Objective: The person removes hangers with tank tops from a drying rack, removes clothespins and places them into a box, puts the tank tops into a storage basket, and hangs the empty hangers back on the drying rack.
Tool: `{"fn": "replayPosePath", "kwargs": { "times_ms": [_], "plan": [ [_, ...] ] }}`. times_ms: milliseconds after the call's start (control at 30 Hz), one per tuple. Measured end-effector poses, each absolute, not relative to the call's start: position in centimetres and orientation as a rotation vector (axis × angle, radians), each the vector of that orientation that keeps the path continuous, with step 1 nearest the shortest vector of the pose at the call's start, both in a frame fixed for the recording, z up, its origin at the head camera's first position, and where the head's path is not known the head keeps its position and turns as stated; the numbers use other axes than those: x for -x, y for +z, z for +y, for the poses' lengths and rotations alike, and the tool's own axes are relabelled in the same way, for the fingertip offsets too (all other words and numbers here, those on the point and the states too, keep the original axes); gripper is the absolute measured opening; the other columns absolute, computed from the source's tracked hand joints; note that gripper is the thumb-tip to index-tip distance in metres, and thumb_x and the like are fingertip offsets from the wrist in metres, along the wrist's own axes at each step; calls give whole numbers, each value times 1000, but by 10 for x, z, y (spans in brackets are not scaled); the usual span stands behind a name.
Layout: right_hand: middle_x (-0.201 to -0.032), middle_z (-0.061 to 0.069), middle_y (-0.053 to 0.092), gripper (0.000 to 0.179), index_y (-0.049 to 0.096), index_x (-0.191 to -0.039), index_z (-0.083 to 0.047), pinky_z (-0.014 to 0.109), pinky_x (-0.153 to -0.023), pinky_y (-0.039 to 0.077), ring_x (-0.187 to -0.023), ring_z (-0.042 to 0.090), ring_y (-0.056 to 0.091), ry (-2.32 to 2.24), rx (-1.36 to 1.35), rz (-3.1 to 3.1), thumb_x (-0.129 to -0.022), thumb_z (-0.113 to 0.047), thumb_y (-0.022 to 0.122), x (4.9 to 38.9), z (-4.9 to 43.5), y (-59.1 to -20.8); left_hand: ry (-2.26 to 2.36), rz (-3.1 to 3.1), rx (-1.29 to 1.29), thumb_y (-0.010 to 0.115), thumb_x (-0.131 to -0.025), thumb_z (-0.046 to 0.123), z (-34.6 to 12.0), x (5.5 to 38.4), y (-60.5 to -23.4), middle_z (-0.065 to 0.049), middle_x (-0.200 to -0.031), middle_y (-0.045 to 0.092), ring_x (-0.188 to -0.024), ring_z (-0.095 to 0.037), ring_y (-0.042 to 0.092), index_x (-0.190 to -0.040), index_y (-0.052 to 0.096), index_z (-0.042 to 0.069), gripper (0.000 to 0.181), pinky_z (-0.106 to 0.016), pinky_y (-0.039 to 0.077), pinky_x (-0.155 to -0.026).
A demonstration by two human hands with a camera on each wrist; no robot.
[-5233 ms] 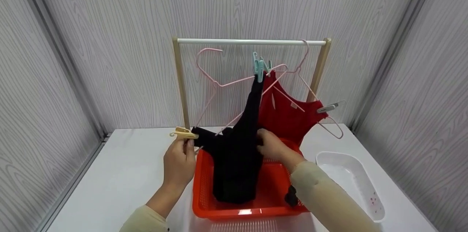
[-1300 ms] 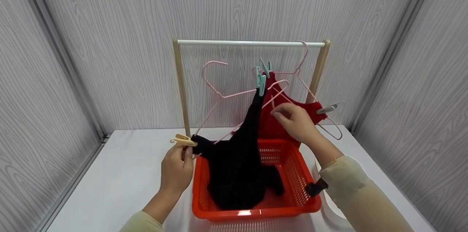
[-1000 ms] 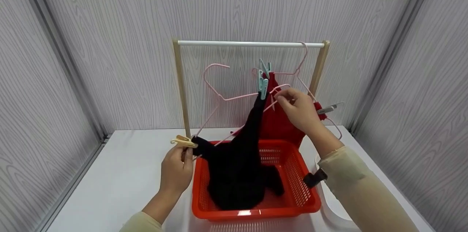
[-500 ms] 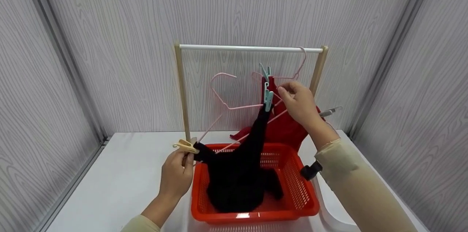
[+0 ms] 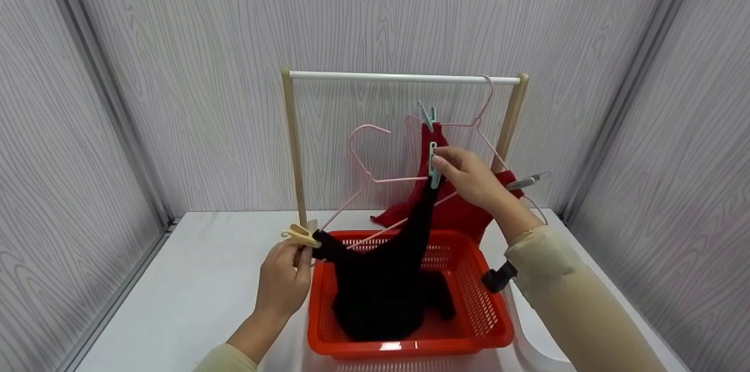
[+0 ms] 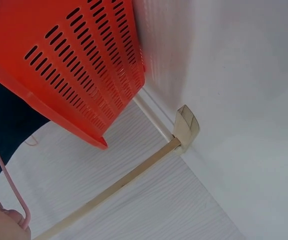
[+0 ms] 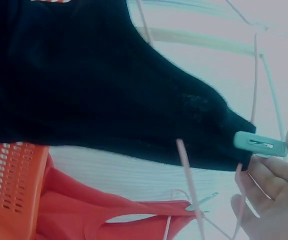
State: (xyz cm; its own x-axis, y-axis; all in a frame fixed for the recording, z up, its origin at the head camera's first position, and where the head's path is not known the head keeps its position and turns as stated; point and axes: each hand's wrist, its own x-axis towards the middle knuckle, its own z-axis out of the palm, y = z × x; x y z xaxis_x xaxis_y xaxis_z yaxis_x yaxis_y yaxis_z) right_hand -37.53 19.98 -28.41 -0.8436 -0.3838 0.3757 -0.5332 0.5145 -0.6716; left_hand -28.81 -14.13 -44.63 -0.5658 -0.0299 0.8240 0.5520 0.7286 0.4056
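Note:
A black sleeveless top [image 5: 381, 293] hangs by its two shoulder straps on a pink hanger [image 5: 401, 180], its lower part lying in the red basket [image 5: 410, 345]. My left hand [image 5: 284, 278] pinches the left strap and the hanger's end, just under a yellow clothespin [image 5: 302, 235] clipped there. With thumb and fingers, my right hand [image 5: 474, 178] pinches a mint-green clothespin [image 5: 435, 177] on the other strap. In the right wrist view that clothespin [image 7: 260, 144] bites the strap's end. The hanger's hook [image 5: 369, 126] is off the rail.
Behind stands a rack with a white rail [image 5: 398, 77]. From it a red garment [image 5: 463, 217] hangs on another pink hanger [image 5: 485, 105], with a green clothespin [image 5: 428, 116] and a grey one [image 5: 527, 181]. A white tray [image 5: 530, 334] lies right, partly behind my forearm.
My right hand has left the black top's body, risen to the pink hanger's right side, and now pinches the mint-green clothespin. The hanger has sunk and shifted right; the left hand keeps its grip.

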Motion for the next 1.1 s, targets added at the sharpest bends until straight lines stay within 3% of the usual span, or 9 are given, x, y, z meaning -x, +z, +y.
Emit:
{"fn": "replayPosePath", "kwargs": {
  "times_ms": [333,867,1100],
  "plan": [
    [-119,14,65,33,60,-131,-3,45,-101,47,-112,26,61,1371,-781,-2568,-106,-23,52,379,201,-289,-811,-2063,389,65,-93,3,-142,288,-447,-1,-80,61,-72,-11,52,-97,67,4,5,-32,47,-62],
    [-114,15,63,29,58,-126,-2,42,-99,47,-105,24,58,1466,-742,-2486,-107,-21,49,378,197,-302,-825,-2058,377,66,-92,1,-142,288,-451,2,-79,59,-72,-10,51,-97,67,6,7,-32,46,-61],
    [-119,20,61,26,55,-125,-4,40,-99,47,-106,24,58,1533,-678,-2450,-107,-21,48,377,193,-303,-823,-2040,385,66,-91,1,-143,289,-451,2,-78,59,-71,-10,51,-96,67,6,8,-32,46,-61]
  ]
}}
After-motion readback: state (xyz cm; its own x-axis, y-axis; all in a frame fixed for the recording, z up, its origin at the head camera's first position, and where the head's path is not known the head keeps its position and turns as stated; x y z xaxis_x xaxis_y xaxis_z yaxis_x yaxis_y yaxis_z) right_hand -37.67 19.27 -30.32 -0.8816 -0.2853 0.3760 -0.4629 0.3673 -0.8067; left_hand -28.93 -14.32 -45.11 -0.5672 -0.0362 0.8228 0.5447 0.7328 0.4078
